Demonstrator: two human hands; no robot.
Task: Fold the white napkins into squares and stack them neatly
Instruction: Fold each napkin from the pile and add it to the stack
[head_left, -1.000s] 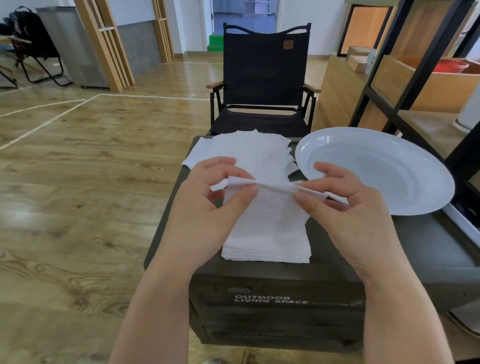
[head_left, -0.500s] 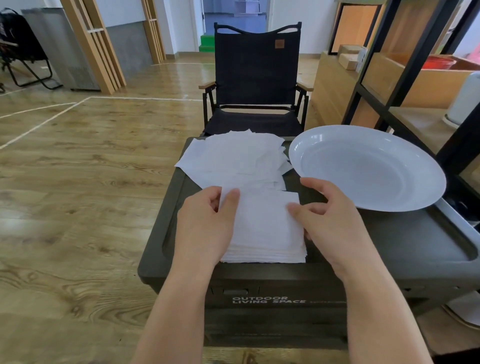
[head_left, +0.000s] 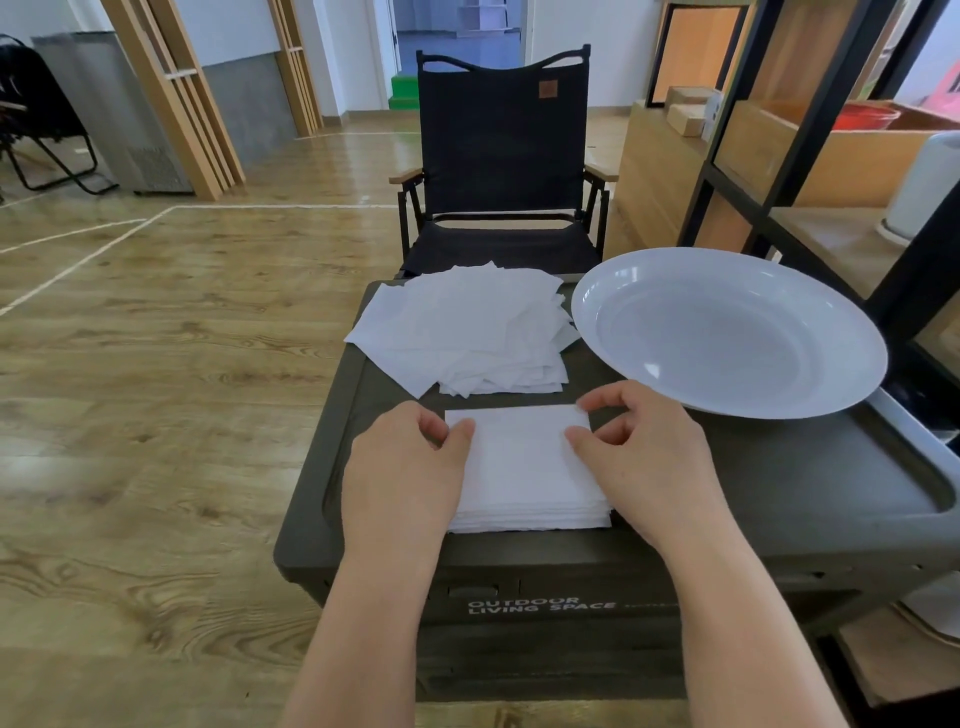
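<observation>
1. Viewing from the head camera, I see a dark olive storage box (head_left: 779, 493) marked "OUTDOOR LIVING SPACE"; I use its lid as the reference surface for all positions below.
2. A stack of folded napkins (head_left: 524, 467) lies at the near centre of the lid, squared up, its layered edges showing along the side nearest me.
3. My left hand (head_left: 405, 467) rests on the left edge of that stack. The thumb lies on the top napkin near its far-left corner, and the fingers are curled at that edge, pinching it.
4. My right hand (head_left: 644, 457) rests on the right edge of the stack. The thumb presses on the top napkin, and the forefinger curls over the far-right corner, gripping it lightly.
5. A loose pile of unfolded napkins (head_left: 467, 327) lies at the far side of the lid, just beyond the stack and apart from it, its sheets fanned unevenly.
6. A white plate (head_left: 727, 332) sits on the far-right part of the lid, just beside the pile.
7. A black folding chair (head_left: 504, 156) stands on the floor beyond the box.
</observation>
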